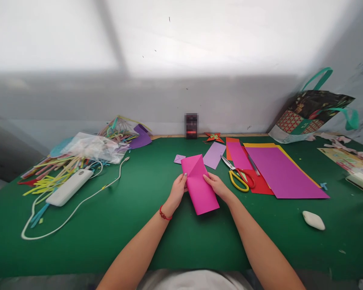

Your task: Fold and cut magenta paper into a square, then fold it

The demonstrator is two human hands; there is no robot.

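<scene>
I hold the pink sheet (pixel 199 185) just left of the scissors (pixel 238 176), low over the green worktop (pixel 157 245), its near end seeming to rest on the surface. My left hand (pixel 179 188) pinches the sheet's left edge, thumb on top. My right hand (pixel 215 184) is closed on the opposite edge at about the same height. I judge that gripping both long edges pulls the paper flat and stops it turning. A slanting crease shows across its far end.

The scissors lie blades shut, handles toward me, on the edge of a red sheet (pixel 261 183), within easy reach of my right hand. Right of the scissors lies a large purple sheet (pixel 284 173) over a yellow one. Beyond them lies a small lilac piece (pixel 214 155). Well to the left of the scissors, a white power bank (pixel 69 187) and a heap of coloured straws (pixel 56 175) sit apart from the paper.
</scene>
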